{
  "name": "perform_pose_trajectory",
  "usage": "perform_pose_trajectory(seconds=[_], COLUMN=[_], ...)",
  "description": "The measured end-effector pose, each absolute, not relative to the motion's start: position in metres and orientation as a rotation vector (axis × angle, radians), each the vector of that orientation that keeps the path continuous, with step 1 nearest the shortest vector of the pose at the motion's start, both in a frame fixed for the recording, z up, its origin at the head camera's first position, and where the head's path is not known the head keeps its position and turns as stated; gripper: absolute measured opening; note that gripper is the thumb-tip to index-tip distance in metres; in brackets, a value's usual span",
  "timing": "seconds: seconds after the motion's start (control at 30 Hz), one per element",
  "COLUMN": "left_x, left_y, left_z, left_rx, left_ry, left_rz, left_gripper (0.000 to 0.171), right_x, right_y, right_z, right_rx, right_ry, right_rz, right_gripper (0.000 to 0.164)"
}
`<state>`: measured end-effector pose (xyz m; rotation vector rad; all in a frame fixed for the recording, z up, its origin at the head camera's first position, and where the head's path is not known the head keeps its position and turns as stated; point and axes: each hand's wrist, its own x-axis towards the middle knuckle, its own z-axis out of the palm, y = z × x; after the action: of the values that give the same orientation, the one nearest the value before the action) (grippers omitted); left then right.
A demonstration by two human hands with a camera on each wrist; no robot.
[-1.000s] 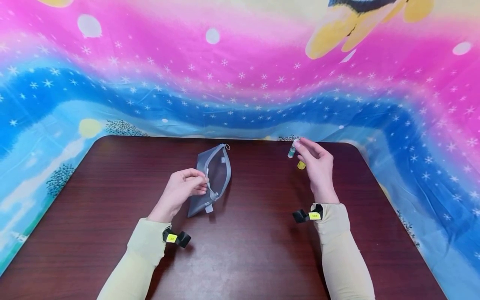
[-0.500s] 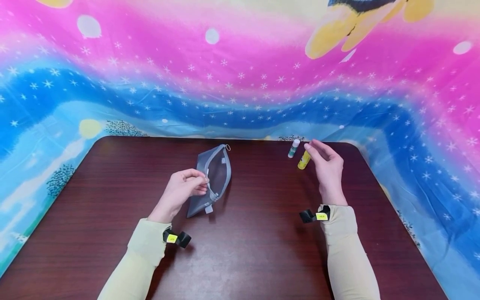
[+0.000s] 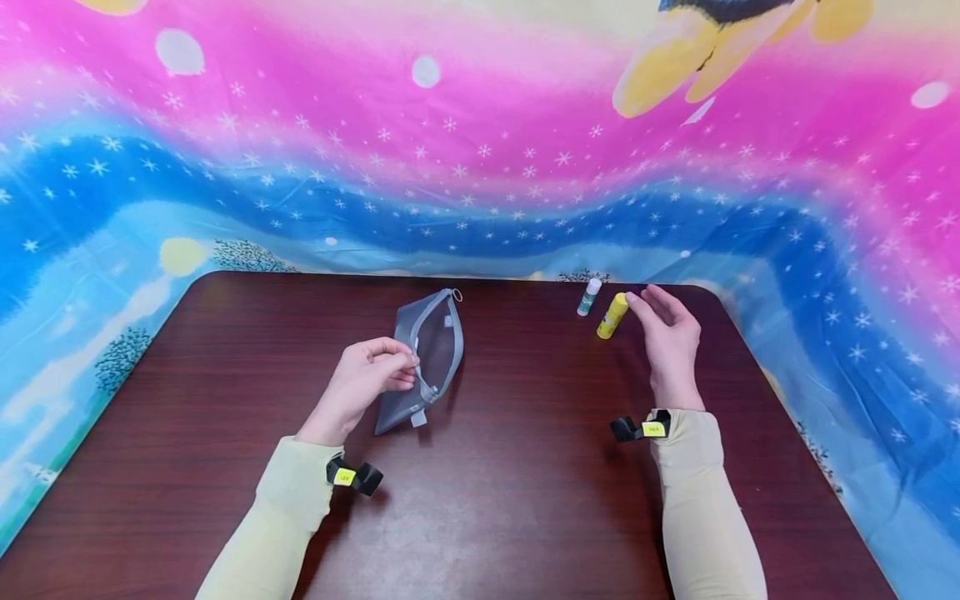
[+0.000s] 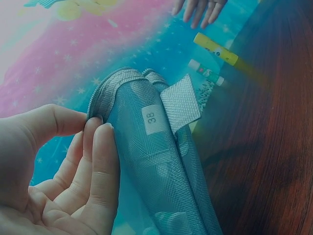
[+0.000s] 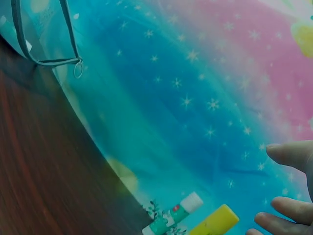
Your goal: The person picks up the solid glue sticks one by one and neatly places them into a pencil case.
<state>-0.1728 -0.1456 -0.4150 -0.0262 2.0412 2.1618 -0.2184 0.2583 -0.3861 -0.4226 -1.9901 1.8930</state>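
Note:
My left hand (image 3: 363,375) pinches the rim of a grey mesh zipper pouch (image 3: 440,342) between thumb and fingers. The pouch stands on edge with its mouth spread apart; a "38" label (image 4: 152,119) shows on it in the left wrist view. At the back right, a yellow glue stick (image 3: 612,316) stands upright on the table, with a smaller green glue stick (image 3: 588,297) with a white cap upright to its left. My right hand (image 3: 670,346) is just right of the yellow stick, fingers apart and holding nothing in the right wrist view (image 5: 288,196).
The dark brown wooden table (image 3: 480,500) ends at the back against a colourful printed cloth (image 3: 480,167), which also runs along both sides. A metal ring (image 3: 457,295) hangs at the pouch's far corner. Each wrist carries a small black camera mount.
My right hand has moved away from the green glue stick, to the right past the yellow one, leaving both standing. The left hand and pouch have stayed in place.

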Motion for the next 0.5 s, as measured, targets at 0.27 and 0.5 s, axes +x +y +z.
perform_pose_trajectory(seconds=[0.27, 0.5], left_x=[-0.173, -0.173], left_y=[-0.146, -0.146], left_z=[-0.415, -0.415], left_rx=[-0.027, -0.03], left_ry=[2.043, 2.046], left_rz=[2.161, 2.157], left_gripper=[0.018, 0.018], right_x=[-0.225, -0.232], right_y=[0.266, 0.27], right_z=[-0.397, -0.412], right_rx=[-0.495, -0.551], right_ry=[-2.073, -2.113], right_rz=[1.848, 1.844], right_gripper=[0.06, 0.062])
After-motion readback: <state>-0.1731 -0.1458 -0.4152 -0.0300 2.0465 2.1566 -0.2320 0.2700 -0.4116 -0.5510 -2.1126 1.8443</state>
